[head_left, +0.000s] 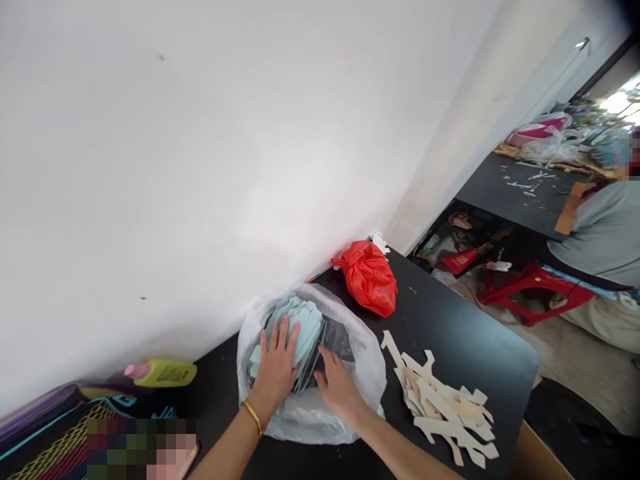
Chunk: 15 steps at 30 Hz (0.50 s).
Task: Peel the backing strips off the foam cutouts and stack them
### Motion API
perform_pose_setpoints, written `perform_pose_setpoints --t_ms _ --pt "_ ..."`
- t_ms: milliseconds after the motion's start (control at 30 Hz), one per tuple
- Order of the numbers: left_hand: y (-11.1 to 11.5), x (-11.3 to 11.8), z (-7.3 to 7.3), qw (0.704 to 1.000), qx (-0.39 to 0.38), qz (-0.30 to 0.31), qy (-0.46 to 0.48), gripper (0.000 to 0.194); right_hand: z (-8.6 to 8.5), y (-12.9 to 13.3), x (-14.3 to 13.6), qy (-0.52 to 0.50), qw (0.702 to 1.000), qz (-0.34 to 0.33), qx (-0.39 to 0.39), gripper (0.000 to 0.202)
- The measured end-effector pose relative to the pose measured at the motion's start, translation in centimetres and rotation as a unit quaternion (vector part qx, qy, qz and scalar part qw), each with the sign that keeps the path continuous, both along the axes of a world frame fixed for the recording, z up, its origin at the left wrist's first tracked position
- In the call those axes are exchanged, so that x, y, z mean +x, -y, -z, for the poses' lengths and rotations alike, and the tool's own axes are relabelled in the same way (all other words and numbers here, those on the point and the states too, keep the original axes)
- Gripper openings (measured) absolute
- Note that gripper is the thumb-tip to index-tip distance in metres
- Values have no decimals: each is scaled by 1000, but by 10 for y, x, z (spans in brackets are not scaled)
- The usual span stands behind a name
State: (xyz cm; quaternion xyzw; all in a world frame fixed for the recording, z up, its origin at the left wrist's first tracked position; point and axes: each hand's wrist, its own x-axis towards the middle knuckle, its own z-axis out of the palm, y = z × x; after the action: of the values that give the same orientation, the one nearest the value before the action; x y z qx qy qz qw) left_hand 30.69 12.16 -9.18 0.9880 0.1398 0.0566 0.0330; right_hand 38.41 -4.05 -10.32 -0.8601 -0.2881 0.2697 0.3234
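In the head view, below the middle, toward six o'clock on the picture's dial: a stack of pale blue pieces (307, 317), thin, flat and matt, with notched, wavy outlines, heaped unevenly, edge behind edge. Fanned like loose leaves, tilted rather than level, and turning greyer along the narrow edges at the lower right. Gathered inside a translucent whitish plastic bag (371, 363), toward its eleven o'clock, with the mouth spread wide in a crumpled ring. On top of the stack, the left hand (276, 360), palm down, fingers spread, grip released, with a golden bracelet (253, 418) at the wrist. Just beside the stack, at its four o'clock, inside the bag's mouth, the right hand (340, 383), grip loose, thumb parted from forefinger; whether touching the nearest edges, impossible to tell. Underneath, a black bench (430, 313), set against a white wall (225, 167) toward twelve. Around the plastic bag: at one o'clock, near, a knotted red bag (370, 280); toward four, a loose pile of beige cut-outs (445, 407), branching and overlapping; at nine, a yellow-green bottle (167, 373) with a pink cap, lying on its side. Well apart, toward two o'clock, a person (610, 230) in grey, near a red stool (535, 293).
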Motion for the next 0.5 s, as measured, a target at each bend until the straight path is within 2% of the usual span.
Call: perform_pose_setpoints --t_ms 67,133,200,267,333,433,500 --pt "2 0 7 999 31 -9 6 83 17 30 -18 93 984 -141 -48 43" --pt "0 1 9 999 37 -9 5 84 39 57 -39 137 940 -307 -65 22" --pt "-2 2 8 999 32 -3 7 85 57 75 -56 165 912 -368 -73 15" --pt "-1 2 2 1000 22 3 15 84 64 84 -63 156 911 -375 -67 15" --pt "4 0 -6 999 13 4 34 82 61 83 -61 121 931 -339 -59 20" --pt "23 -15 -17 997 3 9 81 71 46 69 -47 109 965 -227 -79 41" --pt "43 -34 -17 994 -18 32 101 60 38 56 -38 134 970 -155 -134 52"
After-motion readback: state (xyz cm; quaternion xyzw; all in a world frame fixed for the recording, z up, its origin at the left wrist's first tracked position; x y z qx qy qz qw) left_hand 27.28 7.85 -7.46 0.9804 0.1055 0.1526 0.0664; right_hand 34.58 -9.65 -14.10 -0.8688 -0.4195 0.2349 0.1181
